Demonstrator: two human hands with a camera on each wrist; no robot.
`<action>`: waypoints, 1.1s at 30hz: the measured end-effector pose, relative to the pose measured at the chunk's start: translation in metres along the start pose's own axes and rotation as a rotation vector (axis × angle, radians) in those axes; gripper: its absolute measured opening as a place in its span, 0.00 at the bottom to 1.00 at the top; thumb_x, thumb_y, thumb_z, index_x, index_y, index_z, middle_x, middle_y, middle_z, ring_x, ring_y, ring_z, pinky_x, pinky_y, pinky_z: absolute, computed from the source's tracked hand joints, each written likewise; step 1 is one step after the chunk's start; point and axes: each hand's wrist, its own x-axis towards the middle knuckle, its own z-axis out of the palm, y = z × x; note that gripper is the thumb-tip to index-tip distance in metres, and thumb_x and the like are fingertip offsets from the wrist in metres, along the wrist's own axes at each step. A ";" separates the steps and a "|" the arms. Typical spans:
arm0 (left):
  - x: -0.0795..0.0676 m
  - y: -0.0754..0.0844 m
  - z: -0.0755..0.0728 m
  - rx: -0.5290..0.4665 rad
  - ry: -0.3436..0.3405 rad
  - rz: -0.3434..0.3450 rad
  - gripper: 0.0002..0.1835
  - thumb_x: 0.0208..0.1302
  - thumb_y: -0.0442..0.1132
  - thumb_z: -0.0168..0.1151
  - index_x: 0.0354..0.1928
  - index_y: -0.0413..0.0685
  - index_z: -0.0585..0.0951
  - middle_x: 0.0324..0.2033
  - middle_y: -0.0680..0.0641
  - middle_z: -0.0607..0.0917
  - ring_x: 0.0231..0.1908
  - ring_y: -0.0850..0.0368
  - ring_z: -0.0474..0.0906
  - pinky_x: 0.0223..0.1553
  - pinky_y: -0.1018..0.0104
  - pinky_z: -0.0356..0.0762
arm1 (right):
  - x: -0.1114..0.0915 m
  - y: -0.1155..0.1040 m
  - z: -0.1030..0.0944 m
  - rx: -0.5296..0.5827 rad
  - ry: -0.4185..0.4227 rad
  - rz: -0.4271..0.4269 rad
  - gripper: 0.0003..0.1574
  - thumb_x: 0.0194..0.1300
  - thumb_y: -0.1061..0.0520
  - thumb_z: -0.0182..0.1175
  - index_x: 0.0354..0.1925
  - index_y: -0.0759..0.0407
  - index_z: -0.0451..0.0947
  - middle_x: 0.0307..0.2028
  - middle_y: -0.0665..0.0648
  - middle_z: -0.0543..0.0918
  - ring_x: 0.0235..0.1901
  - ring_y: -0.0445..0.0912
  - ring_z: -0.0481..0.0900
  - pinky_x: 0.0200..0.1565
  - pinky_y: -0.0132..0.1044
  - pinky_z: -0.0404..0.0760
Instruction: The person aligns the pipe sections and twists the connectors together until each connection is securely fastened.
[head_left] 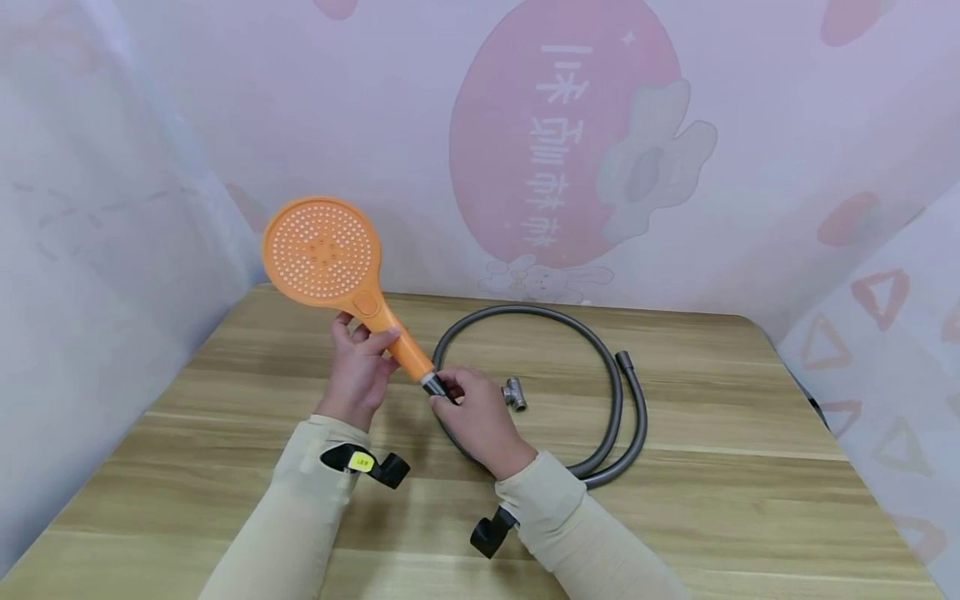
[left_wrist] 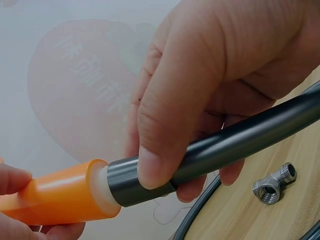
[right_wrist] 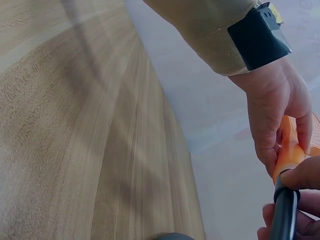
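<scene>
An orange shower head [head_left: 322, 250] is held up above the table, its nozzle face toward the head camera. My left hand [head_left: 358, 367] grips its handle [left_wrist: 65, 192], thumb across the front. My right hand [head_left: 483, 421] pinches the dark grey end nut [left_wrist: 132, 180] of a shower hose [left_wrist: 250, 137] between thumb and fingers. That nut sits in line against the white threaded collar [left_wrist: 102, 185] at the handle's end, with a band of white showing between nut and orange rim. From there the hose loops behind the right hand onto the table.
A small metal T-shaped fitting [head_left: 514, 394] lies on the wooden table [head_left: 720, 467], inside the hose loop. The hose's other end [head_left: 624, 361] rests to its right. Behind the table stands a printed backdrop [head_left: 390, 125]. Each wrist carries a black camera mount [head_left: 491, 533].
</scene>
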 end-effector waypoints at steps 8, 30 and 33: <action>0.000 -0.001 0.000 -0.008 -0.004 0.013 0.37 0.65 0.20 0.50 0.64 0.61 0.47 0.54 0.50 0.63 0.50 0.52 0.69 0.45 0.61 0.76 | -0.001 -0.001 -0.001 0.002 -0.010 0.004 0.17 0.64 0.60 0.62 0.51 0.62 0.80 0.42 0.55 0.82 0.41 0.45 0.79 0.42 0.35 0.79; 0.001 -0.002 0.000 -0.013 -0.001 0.005 0.37 0.64 0.20 0.50 0.64 0.60 0.47 0.53 0.50 0.64 0.47 0.53 0.72 0.45 0.63 0.76 | 0.000 -0.004 -0.004 0.021 -0.065 0.046 0.18 0.68 0.58 0.58 0.55 0.62 0.78 0.45 0.56 0.80 0.43 0.44 0.78 0.43 0.38 0.79; 0.002 -0.002 0.000 -0.017 0.005 0.006 0.37 0.64 0.19 0.49 0.63 0.60 0.47 0.53 0.50 0.63 0.47 0.53 0.72 0.44 0.63 0.77 | 0.001 -0.002 -0.003 0.029 -0.063 0.049 0.18 0.67 0.58 0.59 0.54 0.62 0.78 0.44 0.55 0.80 0.42 0.44 0.78 0.41 0.36 0.79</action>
